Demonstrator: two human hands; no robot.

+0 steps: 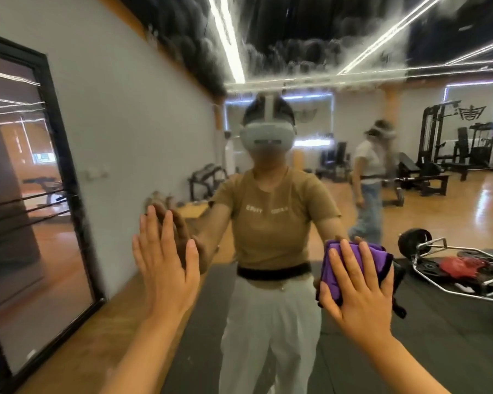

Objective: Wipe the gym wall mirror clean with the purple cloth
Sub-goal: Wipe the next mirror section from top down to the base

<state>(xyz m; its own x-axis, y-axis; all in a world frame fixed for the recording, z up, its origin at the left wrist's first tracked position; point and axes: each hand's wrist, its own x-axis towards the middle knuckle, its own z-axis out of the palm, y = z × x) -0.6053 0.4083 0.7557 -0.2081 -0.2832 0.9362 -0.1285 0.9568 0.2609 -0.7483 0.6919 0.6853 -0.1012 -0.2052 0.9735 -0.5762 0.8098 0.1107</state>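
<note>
While streaks and haze blur the upper part of the large gym wall mirror (310, 52), the left hand (165, 263) lies flat on the glass, fingers straight and slightly apart. Right of that hand, the right hand (356, 282) presses the bunched purple cloth (336, 268) against the mirror with fingers spread over it, hiding most of the fabric. Pale lettering on the reflected tan T-shirt (271, 223) is too blurred to read
</note>
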